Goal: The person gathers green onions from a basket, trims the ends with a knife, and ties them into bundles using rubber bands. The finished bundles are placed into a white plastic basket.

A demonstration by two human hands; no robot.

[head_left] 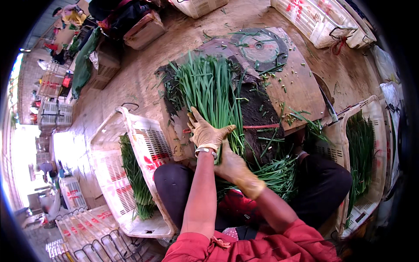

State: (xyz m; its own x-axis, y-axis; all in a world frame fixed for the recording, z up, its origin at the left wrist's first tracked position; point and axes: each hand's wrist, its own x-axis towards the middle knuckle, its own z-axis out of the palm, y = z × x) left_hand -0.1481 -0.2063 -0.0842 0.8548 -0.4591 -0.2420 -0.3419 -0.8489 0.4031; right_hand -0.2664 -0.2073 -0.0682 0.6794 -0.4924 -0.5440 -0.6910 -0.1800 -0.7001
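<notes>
A thick bunch of garlic chives lies lengthwise over a dark, worn pad on a wooden board. My gloved left hand spans the lower part of the bunch, thumb on its right side and fingers on its left. Just below, my gloved right hand is around the lower end of the bunch, its fingers partly hidden. A thin red strip stretches across the pad to the right of the bunch. More loose chives are heaped between my legs.
Close on my left stands a white plastic crate with chives inside; another crate with chives is at my right. The board's far part carries a round disc and cut scraps. More crates stand beyond, and people are at far left.
</notes>
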